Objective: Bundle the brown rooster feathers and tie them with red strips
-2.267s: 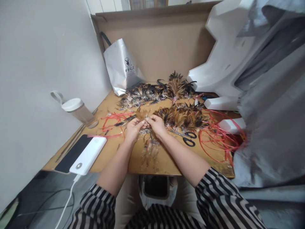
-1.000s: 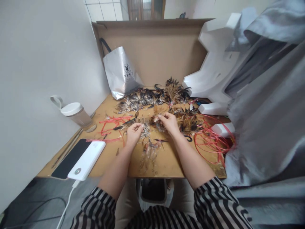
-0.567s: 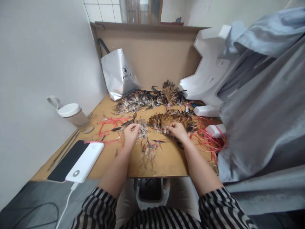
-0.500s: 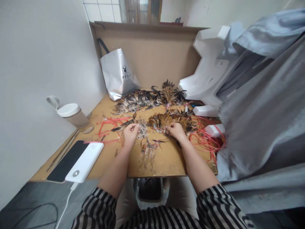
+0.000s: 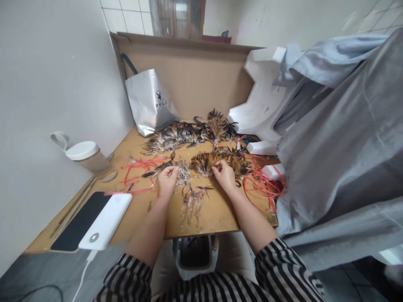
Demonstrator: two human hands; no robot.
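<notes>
My left hand (image 5: 168,181) is closed in a pinch at the left edge of a small pile of pale grey feathers (image 5: 183,174), its fingertips on feathers. Thumb and forefinger of my right hand (image 5: 224,175) are pressed together at the quill ends of a brown and gold feather bunch (image 5: 203,161); exactly how many feathers they grip is hidden. Nearer to me, between my forearms, loose feathers and bits of down (image 5: 192,201) lie scattered on the table (image 5: 217,216). A long dark feather (image 5: 151,173) lies left of the pale pile.
Behind lie more feather bunches (image 5: 179,136) and a silver bag (image 5: 146,100). Red plastic strips (image 5: 266,184) tangle at right, with more strips at left. A phone (image 5: 75,220), power bank (image 5: 105,222) and lidded cup (image 5: 90,157) stand left. White foam (image 5: 258,105) and grey cloth (image 5: 333,155) border the right.
The whole view has shifted slightly left and down as my head turned. My hands stay at nearly the same spots beside the feathers, still pinched.
</notes>
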